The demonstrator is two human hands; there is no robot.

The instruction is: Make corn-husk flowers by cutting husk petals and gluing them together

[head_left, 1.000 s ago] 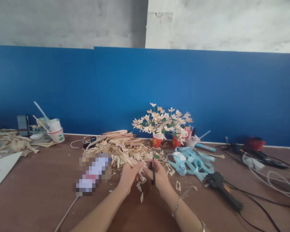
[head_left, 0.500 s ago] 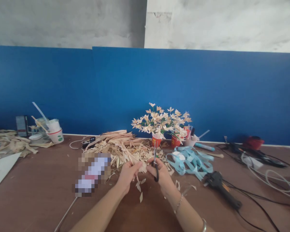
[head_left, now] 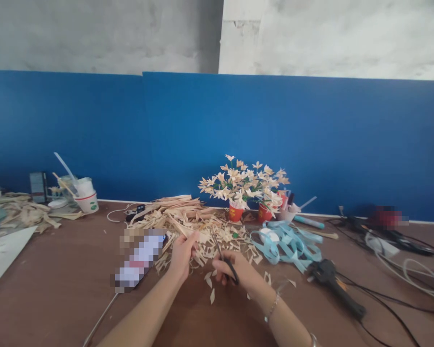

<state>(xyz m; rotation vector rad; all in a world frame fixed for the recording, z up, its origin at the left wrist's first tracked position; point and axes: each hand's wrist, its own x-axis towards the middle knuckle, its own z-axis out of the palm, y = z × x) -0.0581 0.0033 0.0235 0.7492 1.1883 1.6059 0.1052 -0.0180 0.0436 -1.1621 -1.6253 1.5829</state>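
My left hand (head_left: 183,254) is closed, pinching a pale strip of dried husk (head_left: 180,227) over the front of a heap of husk pieces (head_left: 179,208). To its right, my right hand (head_left: 238,270) grips black-handled scissors (head_left: 233,272) by the loops. Their blades point up and away from me, apart from the strip. Whether the blades are parted is hard to tell. Several small petal-shaped cuttings (head_left: 212,295) lie on the table between my forearms.
Red cups (head_left: 236,212) of pale husk flowers (head_left: 235,180) stand behind the heap. Blue ribbon (head_left: 292,246) and a black glue gun (head_left: 338,289) with its cable lie to the right. A blurred-out phone-like device (head_left: 139,260) lies left, beyond it a white cup (head_left: 87,203).
My hands have drawn apart: the left has moved left with the strip, the right down towards me. The scissors have tilted leftward.
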